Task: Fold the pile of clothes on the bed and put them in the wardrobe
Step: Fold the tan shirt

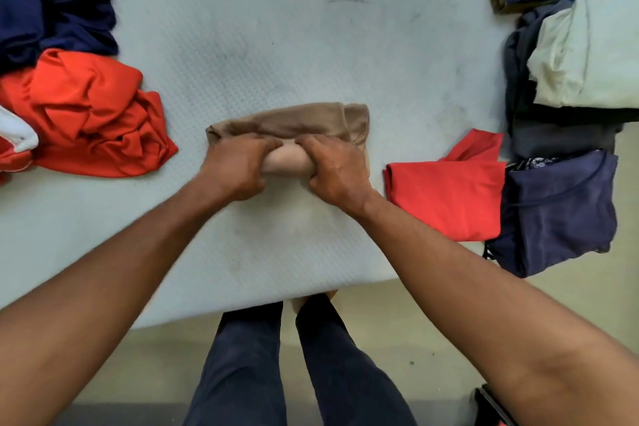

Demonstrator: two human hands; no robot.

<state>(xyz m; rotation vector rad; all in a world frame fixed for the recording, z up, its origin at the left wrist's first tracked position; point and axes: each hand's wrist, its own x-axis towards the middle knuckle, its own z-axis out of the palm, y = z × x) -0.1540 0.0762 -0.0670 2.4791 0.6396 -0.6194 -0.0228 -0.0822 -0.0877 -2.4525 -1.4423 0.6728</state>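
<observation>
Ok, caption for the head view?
Left hand and right hand grip a tan garment on the bed, folded red garment alongside.

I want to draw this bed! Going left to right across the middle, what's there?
Crumpled orange cloth → left hand → right hand (both hands grip the tan cloth) → folded red cloth → folded dark blue cloth.

Head view looks steeply down, probably close, over the bed (311, 45).
</observation>
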